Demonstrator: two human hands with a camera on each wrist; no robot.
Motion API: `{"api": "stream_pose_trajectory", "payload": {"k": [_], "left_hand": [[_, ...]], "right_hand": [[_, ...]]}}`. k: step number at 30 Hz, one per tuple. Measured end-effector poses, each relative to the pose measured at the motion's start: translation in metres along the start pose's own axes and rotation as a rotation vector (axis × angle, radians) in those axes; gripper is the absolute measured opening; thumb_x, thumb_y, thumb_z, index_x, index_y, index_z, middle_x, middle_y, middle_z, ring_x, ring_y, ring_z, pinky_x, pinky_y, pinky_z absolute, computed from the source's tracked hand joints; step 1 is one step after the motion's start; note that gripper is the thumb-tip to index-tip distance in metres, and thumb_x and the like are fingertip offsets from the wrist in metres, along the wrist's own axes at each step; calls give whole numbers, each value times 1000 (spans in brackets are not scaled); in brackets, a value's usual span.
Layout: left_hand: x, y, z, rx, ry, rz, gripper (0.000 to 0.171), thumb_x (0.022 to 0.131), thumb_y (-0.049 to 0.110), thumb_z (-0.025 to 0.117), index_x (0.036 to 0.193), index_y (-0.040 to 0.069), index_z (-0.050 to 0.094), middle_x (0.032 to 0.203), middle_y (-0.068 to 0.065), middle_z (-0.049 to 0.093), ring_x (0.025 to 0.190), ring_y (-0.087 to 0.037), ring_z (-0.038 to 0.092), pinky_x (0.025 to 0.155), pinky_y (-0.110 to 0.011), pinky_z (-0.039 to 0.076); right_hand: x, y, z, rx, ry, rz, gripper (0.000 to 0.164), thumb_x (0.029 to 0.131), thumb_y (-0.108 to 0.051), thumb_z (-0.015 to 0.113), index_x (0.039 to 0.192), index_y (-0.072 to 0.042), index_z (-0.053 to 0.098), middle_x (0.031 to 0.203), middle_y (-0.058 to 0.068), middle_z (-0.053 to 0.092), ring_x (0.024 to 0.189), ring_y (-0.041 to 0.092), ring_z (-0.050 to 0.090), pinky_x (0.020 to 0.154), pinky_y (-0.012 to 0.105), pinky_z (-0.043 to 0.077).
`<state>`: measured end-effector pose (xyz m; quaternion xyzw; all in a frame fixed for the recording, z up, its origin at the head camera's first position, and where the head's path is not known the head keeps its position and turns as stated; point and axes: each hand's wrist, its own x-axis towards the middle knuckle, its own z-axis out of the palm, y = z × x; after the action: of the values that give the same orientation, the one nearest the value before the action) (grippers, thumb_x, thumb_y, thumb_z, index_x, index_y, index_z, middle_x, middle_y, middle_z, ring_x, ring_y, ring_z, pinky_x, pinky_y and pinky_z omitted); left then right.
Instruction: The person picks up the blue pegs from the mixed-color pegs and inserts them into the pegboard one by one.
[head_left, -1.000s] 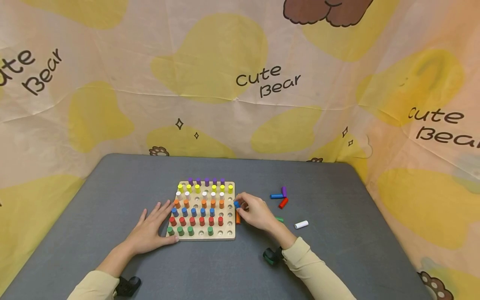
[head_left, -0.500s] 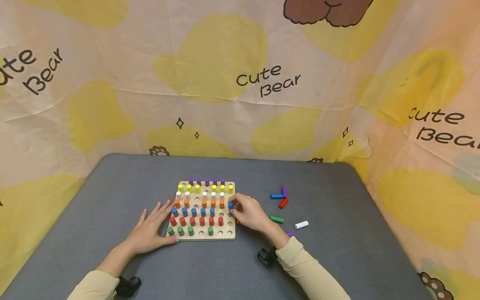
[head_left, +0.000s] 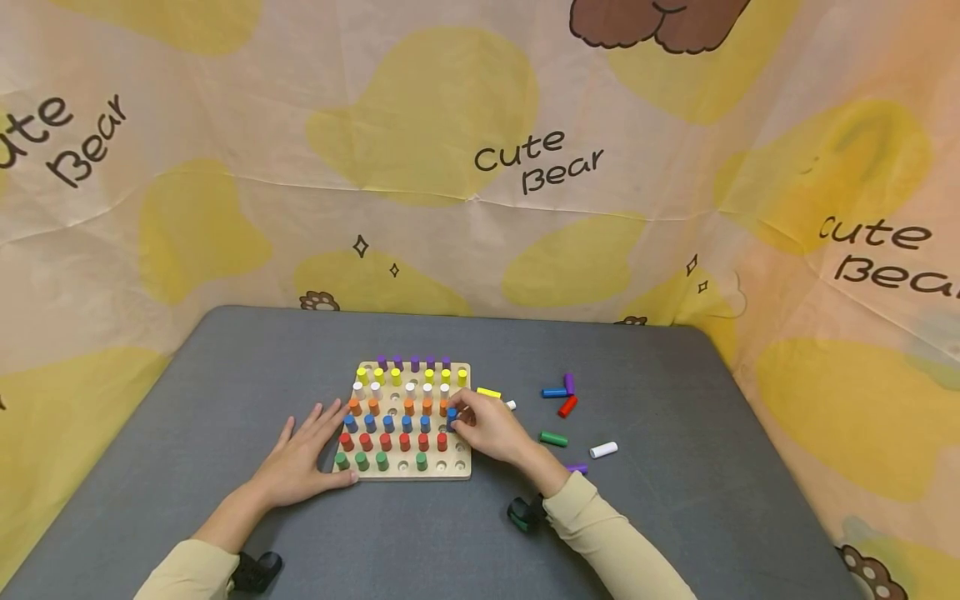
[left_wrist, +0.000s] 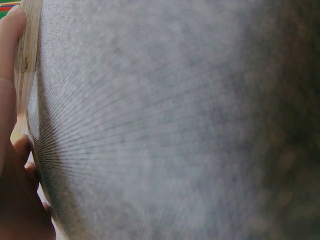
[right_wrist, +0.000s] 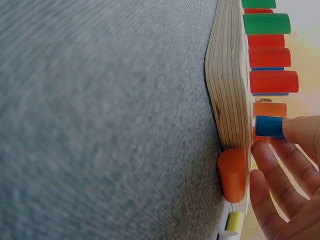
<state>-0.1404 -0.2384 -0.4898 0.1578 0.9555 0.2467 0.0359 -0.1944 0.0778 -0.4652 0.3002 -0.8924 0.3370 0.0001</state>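
A wooden pegboard (head_left: pixel 465 471) on the table bears rows of coloured pegs: purple, yellow, white, orange, blue, red and green from back to front. Between thumb and fingertips my right hand (head_left: pixel 491 427) pinches a blue peg (right_wrist: pixel 270 126), upright at the right end of the blue row. Whether its lower end is in the hole cannot be made out. My left hand (head_left: pixel 300 467) lies spread along the board's left edge, its thumb on the front left corner. In the left wrist view, that thumb (left_wrist: pixel 10 45) touches the board's wooden side (left_wrist: pixel 30 55).
Loose pegs lie right of the board: green (head_left: pixel 553 438), white (head_left: pixel 603 450), red (head_left: pixel 567 407), blue (head_left: pixel 554 392) and several more. An orange peg (right_wrist: pixel 232 175) lies against the board's right side. A printed cloth (head_left: pixel 420 117) hangs behind the grey table (head_left: pixel 420 542).
My right hand has carried the blue peg left, from beside the board's right edge to the end of the blue row. The left hand stays in place.
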Motion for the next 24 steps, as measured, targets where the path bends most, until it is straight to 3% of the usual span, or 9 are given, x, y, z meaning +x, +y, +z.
{"api": "stream_pose_trajectory", "payload": {"k": [24], "left_hand": [[1, -1, 1, 6, -1, -4, 103, 68, 67, 65, 147, 16, 24, 153, -12, 19, 139, -39, 11, 106, -63, 0]], "right_hand": [[4, -6, 6, -31, -3, 5, 18, 84, -15, 66, 102, -14, 61, 93, -3, 67, 79, 2, 61, 68, 16, 49]]}}
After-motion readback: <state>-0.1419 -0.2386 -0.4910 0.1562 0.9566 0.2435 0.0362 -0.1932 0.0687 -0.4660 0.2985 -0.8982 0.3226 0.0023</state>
